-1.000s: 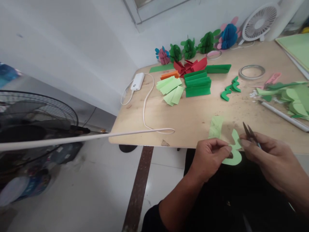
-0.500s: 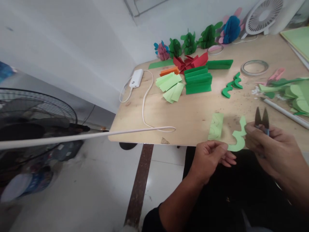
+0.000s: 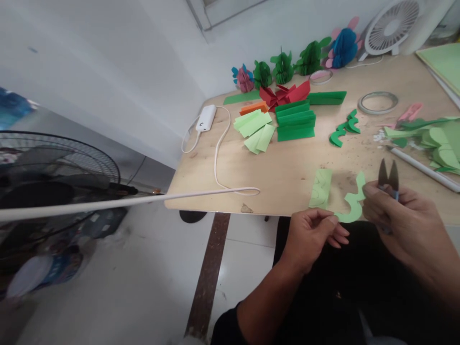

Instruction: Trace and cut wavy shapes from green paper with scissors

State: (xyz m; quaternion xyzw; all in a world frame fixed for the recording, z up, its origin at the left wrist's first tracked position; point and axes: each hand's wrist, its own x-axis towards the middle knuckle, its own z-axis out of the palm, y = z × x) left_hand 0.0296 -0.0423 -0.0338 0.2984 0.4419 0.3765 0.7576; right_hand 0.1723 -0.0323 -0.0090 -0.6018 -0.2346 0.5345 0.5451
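Observation:
Between thumb and fingers, my left hand (image 3: 314,235) pinches one end of a wavy light green paper cutout (image 3: 354,208) at the table's front edge. My right hand (image 3: 402,208) is closed around a pair of scissors (image 3: 388,177), blades upward and slightly apart. Its thumb is close to the cutout's other end; whether it touches the paper I cannot tell. Just behind my left hand lies a light green paper rectangle (image 3: 321,187) with curved lines on it. Farther back rest dark green wavy cutouts (image 3: 345,128).
Folded green paper (image 3: 295,120), light green strips (image 3: 253,127) and red folded paper (image 3: 283,95) lie mid-table. Paper figures (image 3: 283,67) line the wall. A white cable (image 3: 215,158) runs from a power bank (image 3: 206,118) and across the left. Scraps (image 3: 440,143) and a pen (image 3: 424,167) lie right.
The view has shifted slightly. Both hands keep their hold on the cutout and the scissors, with hardly any movement.

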